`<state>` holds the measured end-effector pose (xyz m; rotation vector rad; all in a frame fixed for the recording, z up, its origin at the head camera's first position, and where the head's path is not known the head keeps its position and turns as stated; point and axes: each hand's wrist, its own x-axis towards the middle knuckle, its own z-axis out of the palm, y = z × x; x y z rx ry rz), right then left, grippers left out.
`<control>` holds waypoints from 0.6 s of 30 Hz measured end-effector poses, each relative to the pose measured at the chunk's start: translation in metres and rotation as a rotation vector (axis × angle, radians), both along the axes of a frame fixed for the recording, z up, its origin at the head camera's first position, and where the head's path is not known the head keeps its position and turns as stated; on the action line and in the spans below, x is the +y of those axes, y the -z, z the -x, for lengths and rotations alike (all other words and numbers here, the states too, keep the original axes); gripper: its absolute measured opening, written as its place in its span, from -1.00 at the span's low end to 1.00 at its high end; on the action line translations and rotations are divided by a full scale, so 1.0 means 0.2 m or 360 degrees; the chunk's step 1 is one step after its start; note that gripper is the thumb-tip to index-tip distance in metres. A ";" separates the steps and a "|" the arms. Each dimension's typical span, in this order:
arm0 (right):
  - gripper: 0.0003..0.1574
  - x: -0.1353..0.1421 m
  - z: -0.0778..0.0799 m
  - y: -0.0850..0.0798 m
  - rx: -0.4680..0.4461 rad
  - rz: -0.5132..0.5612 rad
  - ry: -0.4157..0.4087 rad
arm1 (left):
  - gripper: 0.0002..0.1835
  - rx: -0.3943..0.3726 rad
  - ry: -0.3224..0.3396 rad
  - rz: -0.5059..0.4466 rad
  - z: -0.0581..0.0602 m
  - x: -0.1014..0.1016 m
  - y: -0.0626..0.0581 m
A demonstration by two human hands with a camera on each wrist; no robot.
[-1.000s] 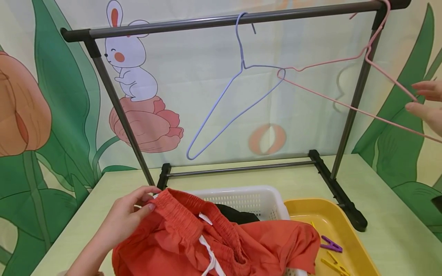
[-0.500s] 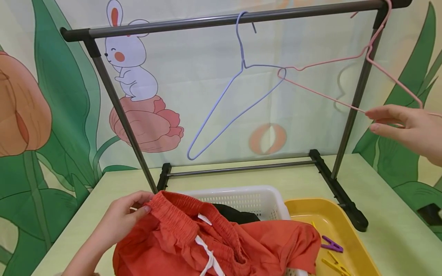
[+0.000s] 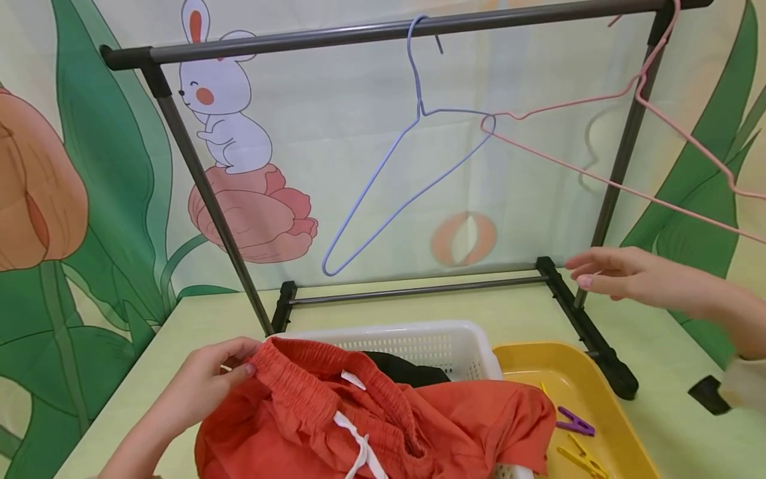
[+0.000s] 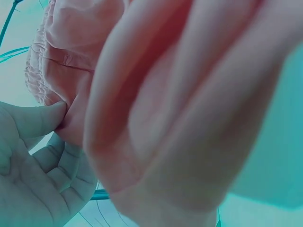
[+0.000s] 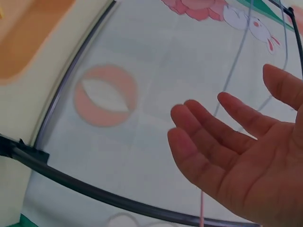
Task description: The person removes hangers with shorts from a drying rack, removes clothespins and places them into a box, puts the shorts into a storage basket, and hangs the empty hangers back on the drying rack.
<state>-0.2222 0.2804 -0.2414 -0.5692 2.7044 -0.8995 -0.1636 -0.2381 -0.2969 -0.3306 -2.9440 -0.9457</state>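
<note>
A pair of red shorts [image 3: 311, 412] with a gathered elastic waistband and a white drawstring lies bunched over a white basket. At the left end of the waistband my left hand [image 3: 206, 379] pinches the cloth between thumb and fingers; the left wrist view shows the thumb [image 4: 40, 118] pressed on the fabric. My right hand [image 3: 628, 276] is in the air before the rack's right leg, holding nothing, its fingers loosely bent. Above it a pink hanger [image 3: 688, 136] hangs from the rack's bar. Left of that hangs a blue-purple hanger [image 3: 383, 166], overlapping the pink one at its tip.
The dark metal rack [image 3: 335, 41] stands at the back of the table, its foot [image 3: 589, 332] on the right. The white basket [image 3: 467, 339] also holds black cloth [image 3: 407, 370]. Beside it, a yellow tray [image 3: 574, 372] carries purple [image 3: 576, 422] and yellow [image 3: 583, 456] clothespins.
My right hand has left the pink hanger and come down and to the left. My left hand has drawn the waistband slightly left and down.
</note>
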 end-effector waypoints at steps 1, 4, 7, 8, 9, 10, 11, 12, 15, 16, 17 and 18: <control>-0.42 -0.01 0.00 0.01 -0.0065 0.0016 -0.0025 | -0.77 -0.0010 0.0008 0.0003 0.00 0.00 0.00; -0.39 -0.05 0.00 0.06 -0.0254 0.0046 -0.0098 | -0.78 -0.0064 0.0029 0.0006 0.00 -0.01 0.00; -0.38 -0.09 -0.01 0.10 -0.0399 0.0063 -0.0154 | -0.78 -0.0105 0.0057 0.0008 -0.01 -0.02 0.01; -0.38 -0.11 -0.01 0.11 -0.0434 0.0057 -0.0167 | -0.77 -0.0124 0.0062 0.0003 -0.01 -0.02 0.01; -0.37 -0.12 -0.01 0.13 -0.0458 0.0052 -0.0182 | -0.77 -0.0139 0.0067 -0.0001 -0.01 -0.03 0.01; -0.37 -0.13 -0.02 0.14 -0.0487 0.0055 -0.0195 | -0.77 -0.0150 0.0072 -0.0003 -0.01 -0.03 0.01; -0.38 -0.14 -0.02 0.15 -0.0517 0.0061 -0.0199 | -0.77 -0.0166 0.0076 -0.0010 -0.01 -0.03 0.01; -0.38 -0.16 -0.02 0.16 -0.0551 0.0059 -0.0193 | -0.78 -0.0184 0.0078 -0.0015 -0.01 -0.03 0.02; -0.39 -0.18 -0.03 0.20 -0.0626 0.0067 -0.0209 | -0.79 -0.0225 0.0086 -0.0013 -0.01 -0.04 0.02; -0.39 -0.19 -0.04 0.21 -0.0655 0.0072 -0.0210 | -0.79 -0.0239 0.0088 -0.0011 -0.01 -0.04 0.02; -0.39 -0.20 -0.04 0.22 -0.0673 0.0072 -0.0215 | -0.79 -0.0251 0.0087 -0.0009 -0.01 -0.04 0.02; -0.39 -0.21 -0.04 0.22 -0.0696 0.0070 -0.0221 | -0.79 -0.0259 0.0085 -0.0004 -0.01 -0.05 0.03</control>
